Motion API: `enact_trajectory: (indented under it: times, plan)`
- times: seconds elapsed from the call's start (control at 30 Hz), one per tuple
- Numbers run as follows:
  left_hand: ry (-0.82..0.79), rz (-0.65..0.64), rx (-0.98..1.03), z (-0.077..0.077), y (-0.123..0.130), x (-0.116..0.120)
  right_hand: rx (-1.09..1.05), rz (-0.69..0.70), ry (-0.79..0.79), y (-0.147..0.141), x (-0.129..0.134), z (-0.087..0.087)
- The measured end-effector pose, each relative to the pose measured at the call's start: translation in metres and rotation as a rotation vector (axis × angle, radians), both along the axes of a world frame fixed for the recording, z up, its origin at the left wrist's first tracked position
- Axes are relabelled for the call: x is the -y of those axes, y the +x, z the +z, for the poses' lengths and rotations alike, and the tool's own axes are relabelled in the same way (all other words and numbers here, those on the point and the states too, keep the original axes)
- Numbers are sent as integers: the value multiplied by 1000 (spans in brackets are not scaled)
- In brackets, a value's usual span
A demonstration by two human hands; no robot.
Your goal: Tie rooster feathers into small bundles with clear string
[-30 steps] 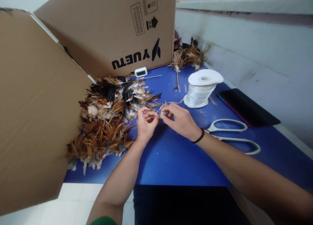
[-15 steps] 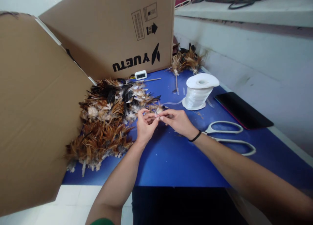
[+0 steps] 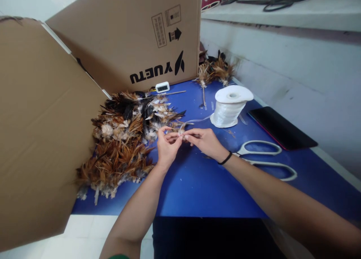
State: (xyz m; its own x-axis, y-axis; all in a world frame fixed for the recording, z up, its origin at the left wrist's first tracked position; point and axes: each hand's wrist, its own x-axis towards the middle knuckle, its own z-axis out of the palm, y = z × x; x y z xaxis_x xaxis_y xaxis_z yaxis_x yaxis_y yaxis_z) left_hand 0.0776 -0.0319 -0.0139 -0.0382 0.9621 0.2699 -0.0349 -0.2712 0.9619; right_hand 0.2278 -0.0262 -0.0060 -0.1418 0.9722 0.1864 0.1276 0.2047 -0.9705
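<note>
My left hand [image 3: 169, 144] and my right hand [image 3: 203, 139] meet at the middle of the blue table, fingertips pinched together. Between them is a small feather bunch [image 3: 182, 128], pale at its base and partly covered by the fingers. A thin white ribbon [image 3: 199, 120] runs from a large white spool [image 3: 229, 106] to the fingertips; which hand grips the ribbon is hard to tell. Left of my hands lies a heap of brown, black and white feathers [image 3: 121, 150]. White-handled scissors [image 3: 261, 147] lie beside my right wrist, their blades hidden behind it.
Large cardboard panels [image 3: 118, 37] stand to the left and behind. A small white digital display [image 3: 162, 87] sits before them. More feather bunches [image 3: 217, 69] lie at the back. A black phone [image 3: 282, 127] is at the right; dark scissors [image 3: 282, 1] rest on a ledge.
The feather bunch and ribbon at my fingertips have shifted slightly, the bunch now tilting more upright. Both hands stay in nearly the same place, still pinched together.
</note>
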Motion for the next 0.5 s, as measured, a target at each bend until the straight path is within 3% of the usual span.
enact_trajectory:
  times: [0.27, 0.5]
  plan:
    - [-27, 7, 73, 2, 2, 0, 32, 4, 20, -2, 2, -2]
    - [-18, 17, 21, 1, 3, 1, -53, -18, -71, -4, 2, 2]
